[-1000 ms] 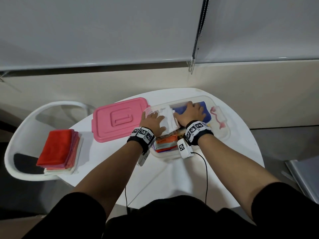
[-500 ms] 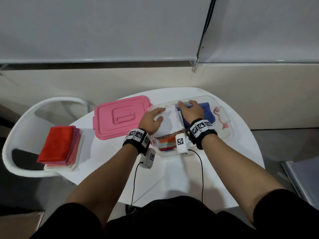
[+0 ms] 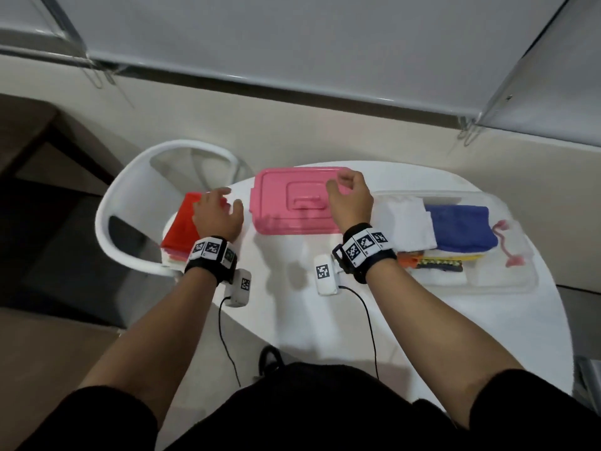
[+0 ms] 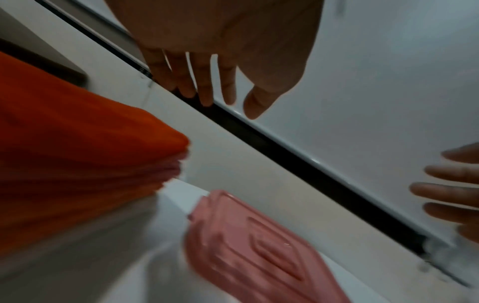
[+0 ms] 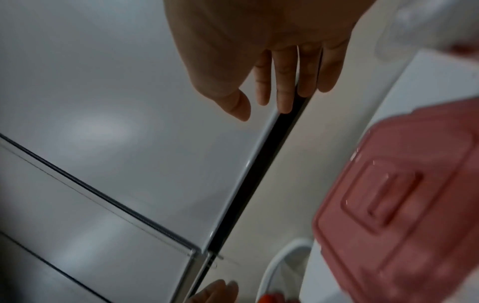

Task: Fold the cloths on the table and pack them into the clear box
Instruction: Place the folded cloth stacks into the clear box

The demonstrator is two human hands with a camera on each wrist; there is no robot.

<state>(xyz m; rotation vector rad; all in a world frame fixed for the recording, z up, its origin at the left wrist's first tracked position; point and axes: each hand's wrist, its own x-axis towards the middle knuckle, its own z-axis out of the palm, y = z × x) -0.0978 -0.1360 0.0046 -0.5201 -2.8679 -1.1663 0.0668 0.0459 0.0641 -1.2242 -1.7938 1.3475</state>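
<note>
The clear box sits at the table's right, holding a folded white cloth, a blue cloth and several coloured cloths beneath. A stack of cloths topped by a red one lies at the table's left edge. My left hand hovers over that stack, fingers straight and empty in the left wrist view. My right hand hangs above the pink lid, fingers loosely curled and holding nothing.
A white chair stands just left of the round white table. A pink latch lies at the box's right end. Wrist-camera cables trail over the table's front. A wall and blinds are behind.
Both hands have left the box and moved left: the left to the red stack, the right over the pink lid. The white cloth stays in the box. My view has shifted left.
</note>
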